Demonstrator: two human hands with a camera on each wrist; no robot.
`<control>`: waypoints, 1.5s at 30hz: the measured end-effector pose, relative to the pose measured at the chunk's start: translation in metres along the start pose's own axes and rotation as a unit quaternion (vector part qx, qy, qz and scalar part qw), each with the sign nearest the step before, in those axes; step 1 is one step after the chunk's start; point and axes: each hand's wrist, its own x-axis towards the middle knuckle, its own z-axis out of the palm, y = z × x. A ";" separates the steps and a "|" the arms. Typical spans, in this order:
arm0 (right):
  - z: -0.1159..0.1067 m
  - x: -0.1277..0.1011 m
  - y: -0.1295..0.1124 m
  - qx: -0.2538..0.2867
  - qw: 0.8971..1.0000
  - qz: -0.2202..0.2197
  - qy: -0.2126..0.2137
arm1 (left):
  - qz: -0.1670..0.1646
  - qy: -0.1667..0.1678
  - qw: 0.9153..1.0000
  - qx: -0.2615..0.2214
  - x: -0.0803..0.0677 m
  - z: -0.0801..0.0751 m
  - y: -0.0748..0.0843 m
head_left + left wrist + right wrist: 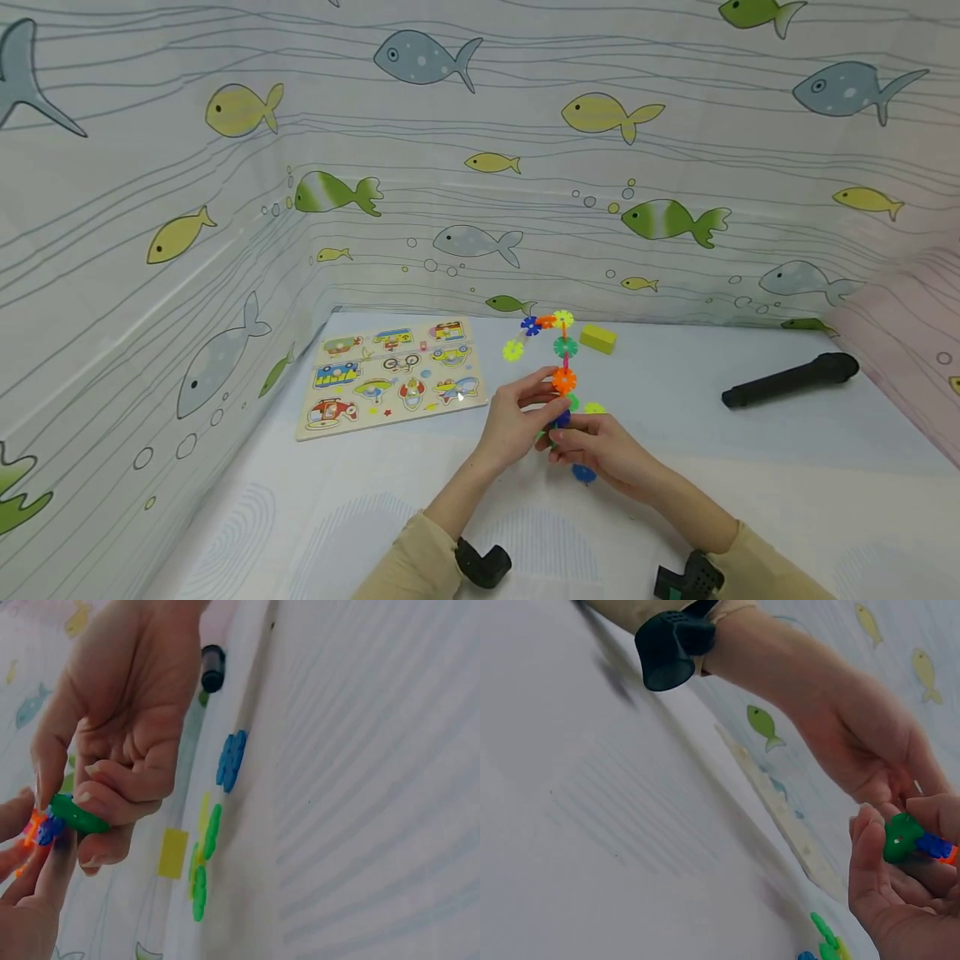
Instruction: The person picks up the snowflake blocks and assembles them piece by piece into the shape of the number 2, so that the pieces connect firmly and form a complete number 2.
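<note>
Left grip (pixel 517 417), right grip (pixel 611 450) pinch disc chain (pixel 564 382); green disc (pixel 901 838) within right grip.

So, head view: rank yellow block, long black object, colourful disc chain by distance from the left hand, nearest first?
1. Colourful disc chain: held in the left hand.
2. Yellow block: beyond the hand, to the right.
3. Long black object: much farther right.

Head view forward, down; wrist views close
</note>
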 end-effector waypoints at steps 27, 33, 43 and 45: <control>0.006 -0.003 -0.002 0.036 0.998 0.031 0.035 | 0.012 0.016 1.000 -0.010 0.014 0.007 -0.037; 0.006 -0.002 0.000 -0.036 0.998 0.025 0.041 | 0.000 0.021 1.000 -0.013 0.015 0.004 -0.036; 0.008 0.001 0.005 -0.033 0.999 0.003 0.028 | -0.016 0.003 0.999 -0.031 0.014 0.001 -0.036; 0.009 0.001 0.006 -0.022 1.000 -0.006 0.022 | -0.011 0.004 1.000 -0.029 0.014 0.001 -0.036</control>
